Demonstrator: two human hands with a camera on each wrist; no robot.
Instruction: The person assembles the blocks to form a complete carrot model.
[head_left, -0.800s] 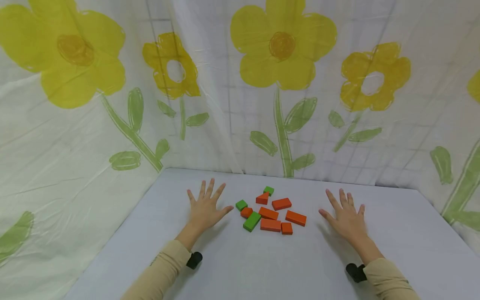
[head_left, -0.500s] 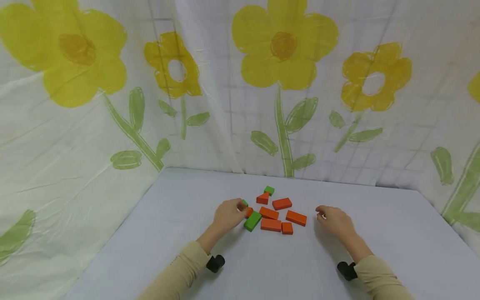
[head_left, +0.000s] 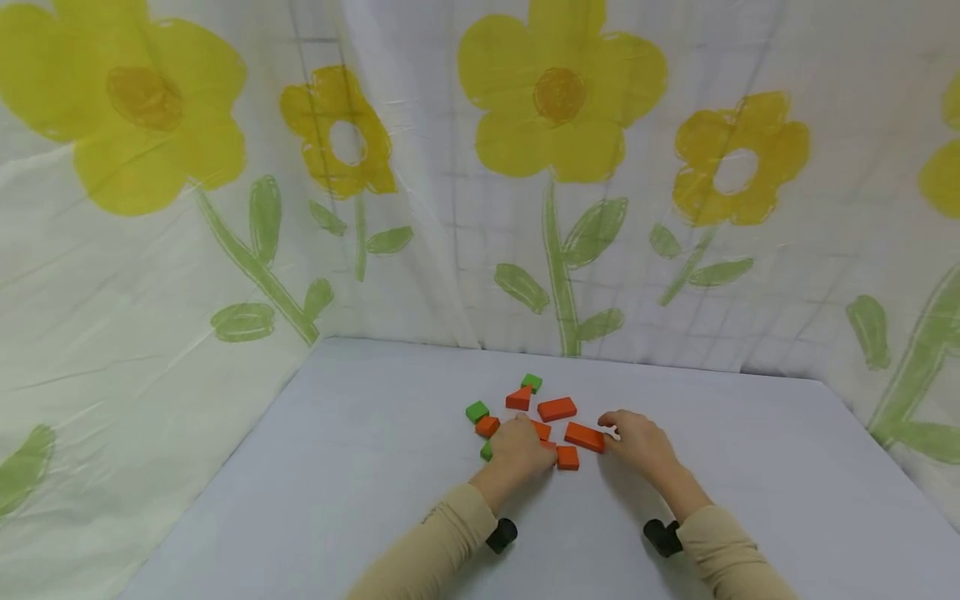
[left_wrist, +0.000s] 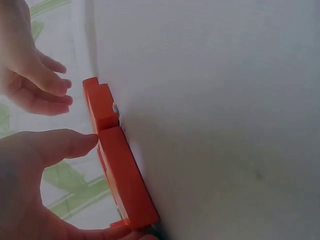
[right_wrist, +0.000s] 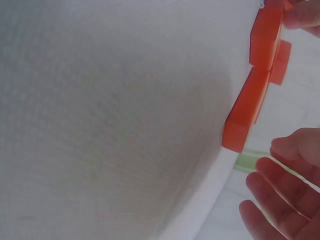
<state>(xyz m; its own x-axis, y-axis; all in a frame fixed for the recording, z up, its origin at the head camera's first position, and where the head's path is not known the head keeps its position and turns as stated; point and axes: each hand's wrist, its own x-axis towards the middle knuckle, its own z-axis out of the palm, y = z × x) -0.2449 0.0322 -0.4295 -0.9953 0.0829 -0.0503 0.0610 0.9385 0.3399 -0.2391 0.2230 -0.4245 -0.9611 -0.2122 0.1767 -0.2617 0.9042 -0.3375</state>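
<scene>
My left hand reaches down over the front of the block group. In the left wrist view its thumb and fingertips span the two ends of a long orange-red block, which the hand holds lengthwise. My right hand is just right of another long orange-red block; its fingers are loosely bent with nothing between them. An orange-red cube lies between the hands. The left hand partly covers a green block and an orange-red block.
Behind the hands lie an orange-red triangular block, a rectangular one, a small orange-red block and two green blocks, one far, one left. A flowered curtain hangs behind the white table.
Both hands were spread flat apart. The left hand has moved right onto the long front block, its fingers bending round the ends; the right has moved left toward the blocks, fingers bent.
</scene>
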